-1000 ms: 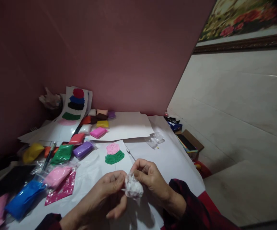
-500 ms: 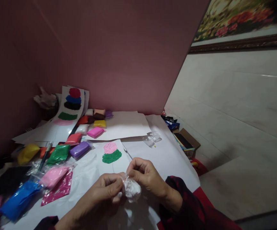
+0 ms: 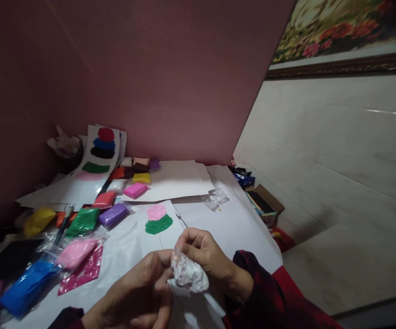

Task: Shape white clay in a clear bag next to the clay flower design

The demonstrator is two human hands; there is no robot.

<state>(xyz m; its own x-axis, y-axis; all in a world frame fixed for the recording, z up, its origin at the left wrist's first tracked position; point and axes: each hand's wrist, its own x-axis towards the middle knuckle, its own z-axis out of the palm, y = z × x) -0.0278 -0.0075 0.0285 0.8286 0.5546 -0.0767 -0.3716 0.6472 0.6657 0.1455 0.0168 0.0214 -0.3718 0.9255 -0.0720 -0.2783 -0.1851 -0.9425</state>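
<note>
A crumpled clear packet of white clay (image 3: pixel 189 273) is held up over the front of the table. My right hand (image 3: pixel 208 257) pinches its top edge between thumb and fingers. At the packet's left side, the thumb and index finger of my left hand (image 3: pixel 138 285) close on its edge, while the lower fingers curl loosely beneath. Just beyond the hands lies a white sheet (image 3: pixel 143 246) bearing a pink clay patch (image 3: pixel 156 211) above a ridged green clay patch (image 3: pixel 159 224). A thin pointed tool (image 3: pixel 180 217) rests beside that sheet, partly hidden by my right hand.
Packets of coloured clay, including green (image 3: pixel 83 222), purple (image 3: pixel 113 214) and blue (image 3: pixel 28 288), crowd the left side. A decorated sheet (image 3: pixel 98 153) leans at the back left. Clear plastic scraps (image 3: pixel 214 199) lie behind my right hand. An open cardboard box (image 3: pixel 264 201) stands beyond the right edge.
The packet has turned and more of the white clay shows. My left hand has rolled, its lower fingers opening out below. The view has shifted slightly.
</note>
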